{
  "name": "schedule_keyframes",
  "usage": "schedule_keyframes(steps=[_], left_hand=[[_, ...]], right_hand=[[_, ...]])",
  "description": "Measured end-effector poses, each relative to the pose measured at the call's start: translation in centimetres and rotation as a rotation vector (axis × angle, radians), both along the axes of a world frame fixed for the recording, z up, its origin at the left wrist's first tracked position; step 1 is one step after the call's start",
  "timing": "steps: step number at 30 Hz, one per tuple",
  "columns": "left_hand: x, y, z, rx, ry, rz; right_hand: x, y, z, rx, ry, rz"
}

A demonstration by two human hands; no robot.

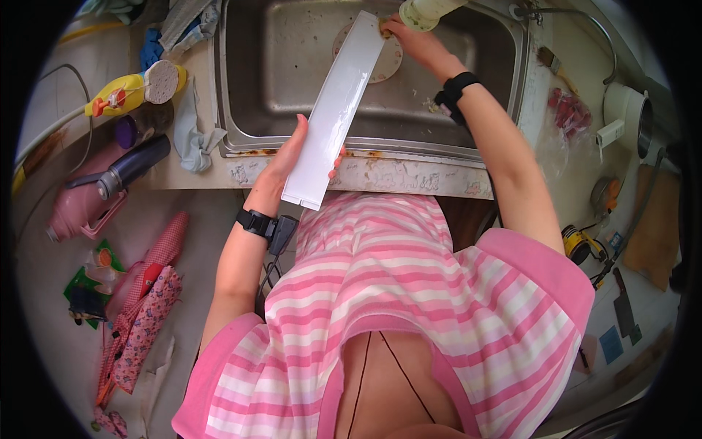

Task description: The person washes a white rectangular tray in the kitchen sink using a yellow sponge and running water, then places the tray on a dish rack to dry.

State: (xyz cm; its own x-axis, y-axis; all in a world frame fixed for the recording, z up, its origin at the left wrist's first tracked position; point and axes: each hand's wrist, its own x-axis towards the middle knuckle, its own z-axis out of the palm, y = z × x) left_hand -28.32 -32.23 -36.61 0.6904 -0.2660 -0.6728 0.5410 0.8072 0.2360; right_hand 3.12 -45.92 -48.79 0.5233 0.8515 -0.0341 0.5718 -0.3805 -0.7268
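My left hand (288,151) grips a long, white, glossy plastic panel (334,110) by its lower half, thumb on one edge and fingertips at the other. The panel slants across the stainless steel sink (299,60), and its surface looks wet. At the far end, my right hand (414,44) presses a small yellowish-brown scrubber (386,28), probably a sponge, to the panel's edge; the fingers partly hide it. Beneath the panel, a round patterned plate (390,61) lies on the sink floor, partly covered. A pale cylindrical spout or pipe end (419,16) hangs just above my right hand.
Left of the sink are a yellow bottle (123,94) with an oval sponge (161,82), a pale cloth (192,137) and a dark flask (137,164). On the right are a brush (558,68), a bag of red pieces (570,112), a white pot (628,118) and a cleaver (623,307).
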Motion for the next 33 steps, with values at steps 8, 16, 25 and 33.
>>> schedule_keyframes(steps=[8, 16, 25, 33], left_hand=[[0.0, -0.2, -1.1, -0.213, 0.045, 0.016], [0.8, 0.8, -3.3, 0.121, 0.122, 0.107], [1.1, 1.4, -5.2, -0.309, -0.073, 0.256], [2.9, 0.1, -4.1, -0.138, -0.061, 0.240]], right_hand=[[-6.9, 3.8, 1.6, 0.272, -0.132, -0.237], [-18.5, 2.6, 6.7, 0.463, 0.122, 0.236], [-18.2, 2.0, 9.7, 0.412, 0.124, 0.291], [-22.7, 0.5, 10.0, 0.514, 0.233, 0.427]])
